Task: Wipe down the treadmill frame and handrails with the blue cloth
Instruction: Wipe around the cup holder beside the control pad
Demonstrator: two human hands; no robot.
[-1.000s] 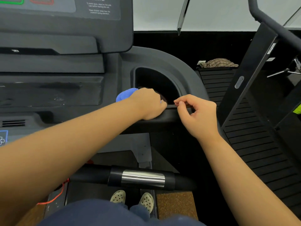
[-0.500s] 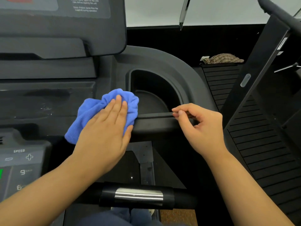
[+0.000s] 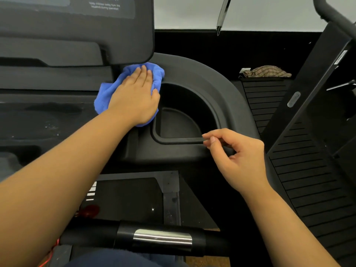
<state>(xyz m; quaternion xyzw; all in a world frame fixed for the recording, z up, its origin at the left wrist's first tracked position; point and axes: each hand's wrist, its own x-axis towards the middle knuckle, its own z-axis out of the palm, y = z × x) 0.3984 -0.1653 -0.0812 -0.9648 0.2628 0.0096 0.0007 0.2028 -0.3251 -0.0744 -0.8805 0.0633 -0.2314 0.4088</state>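
Observation:
The blue cloth (image 3: 107, 93) lies bunched on the dark treadmill console frame (image 3: 202, 74), just left of the cup-holder recess (image 3: 185, 116) and below the display panel. My left hand (image 3: 134, 97) presses flat on the cloth, fingers spread and pointing up toward the panel. My right hand (image 3: 237, 155) rests at the recess's front right rim, fingers loosely curled, thumb and forefinger close together, nothing in it. The front handrail bar (image 3: 159, 237) with its metal sensor plate crosses the bottom of the view.
A second treadmill (image 3: 308, 170) with a ribbed deck and upright stands close on the right. A brown checked cloth (image 3: 267, 72) lies on the floor by the far wall. A red safety key (image 3: 89, 210) and cord hang at lower left.
My left hand has slid the cloth from the recess's front left edge up along the frame toward the display panel. My right hand has stayed at the rim.

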